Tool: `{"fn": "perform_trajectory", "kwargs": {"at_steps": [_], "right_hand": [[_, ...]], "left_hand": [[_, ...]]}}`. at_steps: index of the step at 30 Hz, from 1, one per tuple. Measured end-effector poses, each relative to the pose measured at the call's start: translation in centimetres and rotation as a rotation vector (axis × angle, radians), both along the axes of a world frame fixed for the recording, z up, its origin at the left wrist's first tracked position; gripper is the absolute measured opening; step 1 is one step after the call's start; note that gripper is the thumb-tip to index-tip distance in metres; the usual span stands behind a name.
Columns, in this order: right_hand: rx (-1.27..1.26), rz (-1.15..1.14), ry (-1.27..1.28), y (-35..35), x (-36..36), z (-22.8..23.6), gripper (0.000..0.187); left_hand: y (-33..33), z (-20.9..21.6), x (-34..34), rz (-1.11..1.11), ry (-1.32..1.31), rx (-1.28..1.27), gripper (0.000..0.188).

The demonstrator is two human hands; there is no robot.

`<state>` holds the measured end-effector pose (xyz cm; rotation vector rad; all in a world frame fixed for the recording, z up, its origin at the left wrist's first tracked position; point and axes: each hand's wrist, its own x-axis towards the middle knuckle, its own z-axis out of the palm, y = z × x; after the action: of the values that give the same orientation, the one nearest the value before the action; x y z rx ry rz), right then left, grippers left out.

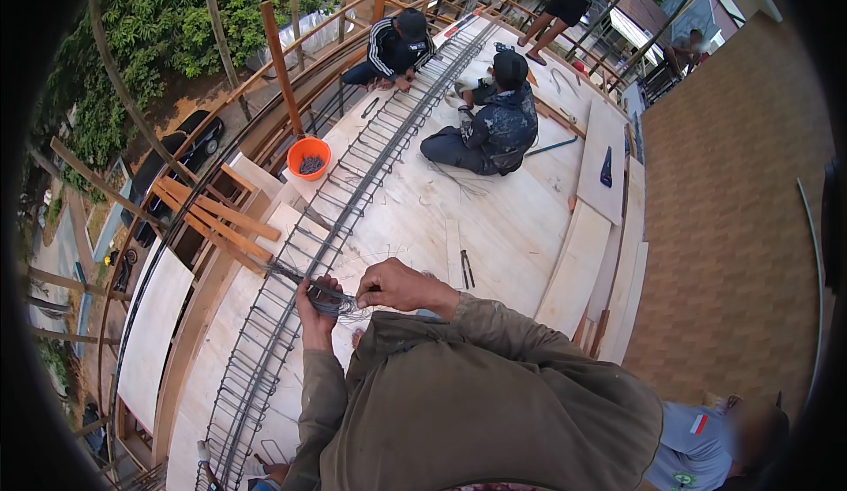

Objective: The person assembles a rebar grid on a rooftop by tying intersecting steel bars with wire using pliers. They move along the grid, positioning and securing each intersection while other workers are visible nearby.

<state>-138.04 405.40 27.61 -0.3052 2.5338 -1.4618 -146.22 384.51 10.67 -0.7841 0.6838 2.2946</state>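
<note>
A bundle of thin dark tie wire lies in my left hand, whose fingers are wrapped round it. The bundle's far end stretches left over a long rebar cage. My right hand pinches at the wire's right-hand ends, fingertips pressed together; individual strands there are too fine to separate. Beneath both hands is a pale plywood deck. To the right of the cage, on the deck, lies a pair of long-handled pincers.
An orange bucket holding small dark pieces stands left of the cage. Two people sit beside the cage ahead. Wooden planks project at the left edge. A blue handsaw rests on boards at right, near a shingled roof.
</note>
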Motion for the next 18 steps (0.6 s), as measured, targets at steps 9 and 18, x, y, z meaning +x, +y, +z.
{"fn": "perform_trajectory", "kwargs": {"at_steps": [9, 18], "right_hand": [[-0.14, -0.231, -0.028, -0.8, 0.1, 2.0, 0.024], [-0.415, -0.411, -0.12, 2.0, -1.9, 0.8, 0.024]], "left_hand": [[-0.9, -2.1, -1.0, -0.068, -0.051, 0.153, 0.053], [0.5, -0.4, -3.1, 0.164, -0.14, 0.16, 0.038]]}}
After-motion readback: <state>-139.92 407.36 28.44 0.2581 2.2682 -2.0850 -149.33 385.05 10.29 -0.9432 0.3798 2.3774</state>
